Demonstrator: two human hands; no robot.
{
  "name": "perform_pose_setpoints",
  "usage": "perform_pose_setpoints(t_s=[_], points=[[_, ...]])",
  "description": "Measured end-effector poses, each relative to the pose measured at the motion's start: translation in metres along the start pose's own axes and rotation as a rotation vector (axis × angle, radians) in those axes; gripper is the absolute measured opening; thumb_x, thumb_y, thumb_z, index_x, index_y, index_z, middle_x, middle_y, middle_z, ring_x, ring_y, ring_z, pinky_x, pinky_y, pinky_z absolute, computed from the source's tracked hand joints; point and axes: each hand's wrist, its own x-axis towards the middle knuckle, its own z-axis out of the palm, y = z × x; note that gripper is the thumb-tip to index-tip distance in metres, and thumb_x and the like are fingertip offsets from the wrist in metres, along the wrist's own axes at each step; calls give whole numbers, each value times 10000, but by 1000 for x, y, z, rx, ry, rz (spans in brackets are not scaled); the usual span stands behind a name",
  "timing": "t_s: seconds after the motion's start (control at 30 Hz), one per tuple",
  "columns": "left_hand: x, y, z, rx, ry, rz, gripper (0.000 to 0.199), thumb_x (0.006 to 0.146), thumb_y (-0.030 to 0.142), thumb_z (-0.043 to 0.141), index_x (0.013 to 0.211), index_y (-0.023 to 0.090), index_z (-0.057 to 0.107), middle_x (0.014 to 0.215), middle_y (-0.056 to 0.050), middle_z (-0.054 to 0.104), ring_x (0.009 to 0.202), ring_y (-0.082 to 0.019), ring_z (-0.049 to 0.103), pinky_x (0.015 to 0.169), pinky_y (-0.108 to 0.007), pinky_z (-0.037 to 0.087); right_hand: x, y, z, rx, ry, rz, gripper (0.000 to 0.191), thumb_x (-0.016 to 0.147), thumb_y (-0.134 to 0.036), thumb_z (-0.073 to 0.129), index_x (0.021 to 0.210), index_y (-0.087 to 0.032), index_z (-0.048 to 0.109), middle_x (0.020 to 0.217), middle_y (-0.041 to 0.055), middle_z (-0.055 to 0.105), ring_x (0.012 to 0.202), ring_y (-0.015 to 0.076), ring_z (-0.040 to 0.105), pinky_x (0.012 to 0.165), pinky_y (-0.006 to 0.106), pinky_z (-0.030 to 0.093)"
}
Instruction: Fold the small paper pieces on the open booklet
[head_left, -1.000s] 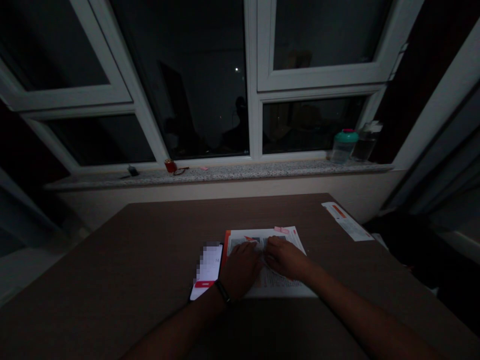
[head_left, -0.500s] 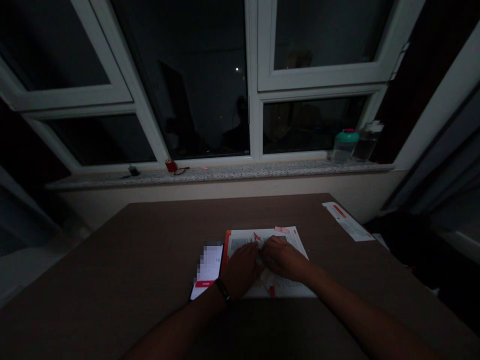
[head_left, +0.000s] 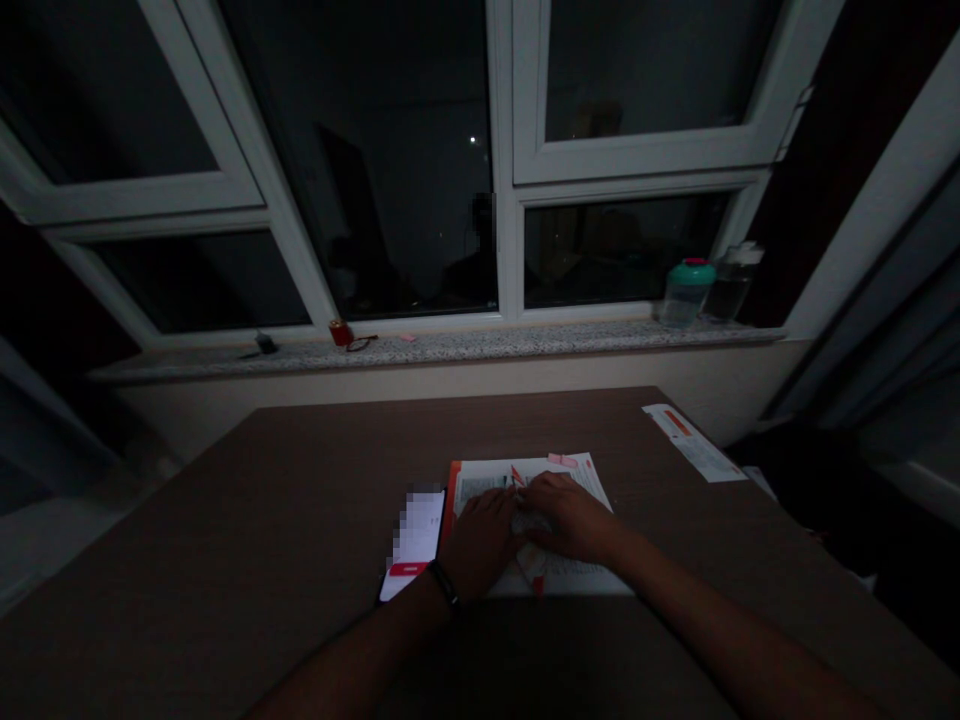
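Left grip (head_left: 480, 543) and right grip (head_left: 570, 518) are both pressed down on an open booklet (head_left: 486, 488), fingers almost meeting in the middle. Can't tell if they're pinching the page or just holding it flat. Black wristband (head_left: 445, 583) on the left wrist. The booklet has a red edge and a pink tab (head_left: 562, 460), and it's on a brown worktop (head_left: 225, 520), with a lit phone (head_left: 415, 535) just beside it on the left. Printed slip (head_left: 694, 442) near the far right corner. Green-lidded jar (head_left: 685, 298) and clear bottle (head_left: 731, 285) up on the speckled stone windowsill (head_left: 525, 340).
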Motion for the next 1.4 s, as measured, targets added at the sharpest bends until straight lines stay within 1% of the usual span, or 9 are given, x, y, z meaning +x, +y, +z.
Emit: perform_pose_setpoints(t_s=[0.07,0.17,0.27,0.43,0.63,0.87,1.1,1.23,1.4], points=[[2,-3,-1,-13,-48,34,479,916,257,605,1359,193,436,1426,-100,493,1323,-259,430,1083,-437,353,-1,0,-1,-23,-1,18,291,814,-274,690,1092,-210,637,1038,75,652,1055,252,519,944,402,391],[3,-7,-2,-21,-93,64,555,909,254,605,1414,221,376,1482,-76,434,1364,-263,377,1105,-447,324,-1,0,-1,-28,8,58,268,816,-263,684,1070,-202,626,1055,73,641,1063,245,516,952,391,396],[4,-9,-5,-36,-112,67,611,903,296,615,1441,225,335,1503,-75,404,1376,-274,355,1119,-448,305,-2,2,0,3,12,76,380,798,-275,701,1159,-214,598,1163,78,617,1123,242,504,988,382,392],[5,-10,-9,-70,-84,61,553,867,336,656,1356,210,429,1439,-95,470,1340,-295,390,1101,-460,329,-3,11,3,-5,-27,104,630,813,-358,685,1394,-240,471,1376,91,536,1265,276,436,1071,428,343],[7,-16,-10,-121,-70,95,567,843,387,681,1321,197,441,1410,-110,479,1338,-305,378,1098,-481,322,-4,19,9,-18,-86,149,723,849,-436,626,1491,-252,349,1536,55,375,1382,311,320,1131,473,265],[7,-21,-12,-175,-35,145,702,812,461,699,1392,227,380,1399,-96,485,1282,-306,423,1079,-479,337,-2,15,5,7,-41,61,698,809,-405,677,1438,-237,425,1450,92,473,1325,303,365,1101,468,298],[5,-24,-12,-178,-64,228,707,813,498,698,1398,236,399,1461,-85,433,1352,-305,349,1121,-469,286,-4,6,2,40,-11,-11,477,795,-370,700,1228,-212,580,1212,99,591,1138,272,483,995,438,384],[9,-27,-11,-198,-83,246,719,808,524,693,1397,235,398,1478,-102,410,1355,-312,356,1124,-485,281,-3,8,3,74,1,-9,477,755,-344,739,1192,-223,594,1240,88,585,1154,273,480,1009,441,371],[15,-32,-8,-211,-92,240,763,756,589,717,1358,214,435,1492,-136,379,1364,-344,346,1119,-513,283,-2,10,2,137,15,49,616,690,-351,789,1246,-227,554,1330,101,537,1234,286,446,1045,452,350]])
